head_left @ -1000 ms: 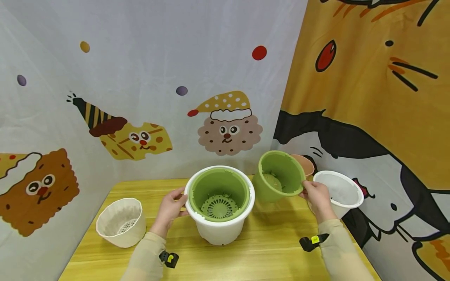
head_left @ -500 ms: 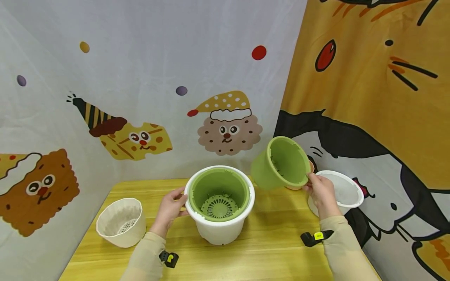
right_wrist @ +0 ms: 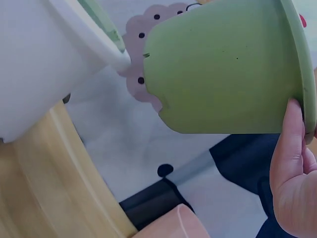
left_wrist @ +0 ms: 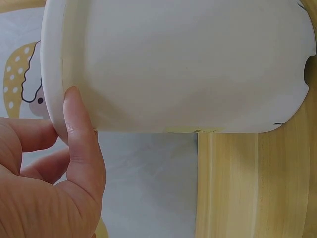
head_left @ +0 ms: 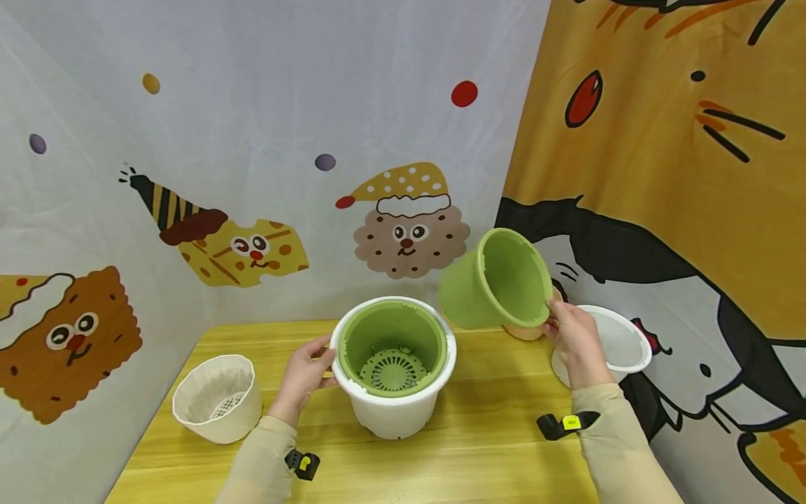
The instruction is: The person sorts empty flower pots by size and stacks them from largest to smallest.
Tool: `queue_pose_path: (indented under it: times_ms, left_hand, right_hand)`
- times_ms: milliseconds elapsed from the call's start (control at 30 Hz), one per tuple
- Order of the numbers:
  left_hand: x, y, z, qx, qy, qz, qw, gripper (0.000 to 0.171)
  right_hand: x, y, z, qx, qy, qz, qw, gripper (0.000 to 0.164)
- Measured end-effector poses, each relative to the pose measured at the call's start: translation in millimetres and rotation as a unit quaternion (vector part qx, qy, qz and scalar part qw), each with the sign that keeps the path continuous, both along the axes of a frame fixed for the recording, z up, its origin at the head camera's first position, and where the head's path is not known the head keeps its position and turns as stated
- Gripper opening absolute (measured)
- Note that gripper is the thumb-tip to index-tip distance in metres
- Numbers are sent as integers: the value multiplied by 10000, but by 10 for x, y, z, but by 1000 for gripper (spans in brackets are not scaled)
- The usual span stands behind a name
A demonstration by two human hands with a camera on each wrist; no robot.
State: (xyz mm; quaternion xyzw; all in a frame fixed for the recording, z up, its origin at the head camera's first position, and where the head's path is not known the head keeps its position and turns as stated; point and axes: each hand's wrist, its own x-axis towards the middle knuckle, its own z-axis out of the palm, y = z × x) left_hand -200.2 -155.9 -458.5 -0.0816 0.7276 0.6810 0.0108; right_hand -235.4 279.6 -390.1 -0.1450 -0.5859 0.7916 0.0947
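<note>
At the middle of the table stands a white flowerpot with a green flowerpot nested inside it. My left hand pinches the left side of the white rim; in the left wrist view the thumb lies along the outside under the rim. My right hand grips the rim of a second green flowerpot by its right side. That pot is lifted above the table, tilted with its mouth facing right and its base towards the nested pots. In the right wrist view its smooth outer wall shows.
A cream flowerpot with a slotted base stands at the table's left. Behind my right hand is a white flowerpot. A pinkish-orange pot sits at the back, mostly hidden by the raised green pot. Printed cloth hangs behind the table.
The green pot in my right hand has risen and tipped further, its mouth turning right, then drifted slightly left. My left hand and the nested pots have stayed put.
</note>
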Motion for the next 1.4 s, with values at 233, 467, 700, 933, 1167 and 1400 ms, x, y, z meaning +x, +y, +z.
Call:
queue_pose_path:
  times_ms: [233,467,700,933,1167,1400]
  left_hand:
    - [-8,-2,-8,8,20,9,10000,45]
    - [-6,7,2,13,-1,13,10000,44]
    - [3,10,24,14,24,15,10000,44]
    - [-1,12,22,22,14,-7,10000,45]
    - [6,11,26,-11,14,5,10000,45]
    - [6,-5,4,-119,63,17,9999,45]
  right_hand:
    - [3,-184,38,-40,327,399,9987,39]
    - [-10,-380,52,-106,542,846,9949,42]
    - [-6,-584,66,-177,522,976,9937,38]
    - [7,-733,40,-18,452,1052,9934,31]
    - [14,-830,-12,108,441,1195,9918,24]
    - [1,-920,-102,451,370,1395,9885,20]
